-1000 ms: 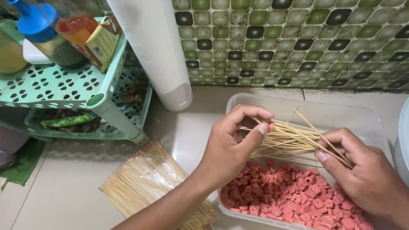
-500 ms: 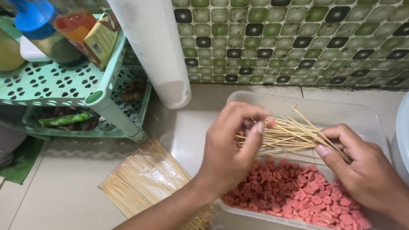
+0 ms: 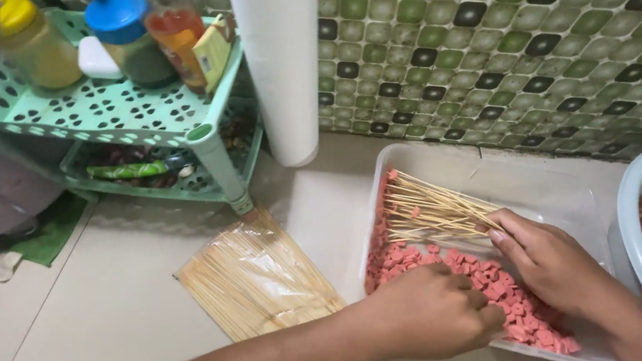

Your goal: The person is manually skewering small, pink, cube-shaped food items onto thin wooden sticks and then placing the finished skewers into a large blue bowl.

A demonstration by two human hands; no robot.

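Observation:
A clear plastic tub [image 3: 537, 177] on the floor holds many small pink sausage pieces [image 3: 421, 261]. My right hand [image 3: 548, 257] grips a bunch of thin wooden skewers [image 3: 428, 210] that fans out to the left over the tub. My left hand [image 3: 433, 310] reaches down among the pink pieces with its fingers curled; what they pinch is hidden. A clear bag of more skewers [image 3: 256, 275] lies on the floor left of the tub.
A green plastic rack [image 3: 121, 113] with bottles and jars stands at the back left. A white pipe [image 3: 279, 60] runs down the green tiled wall. At the right edge a pale blue basin [image 3: 636, 199] holds pink pieces and skewers.
My left hand has let go of the skewer bunch and dropped down into the pink pieces. The right hand still holds the skewers, now lower over the tub.

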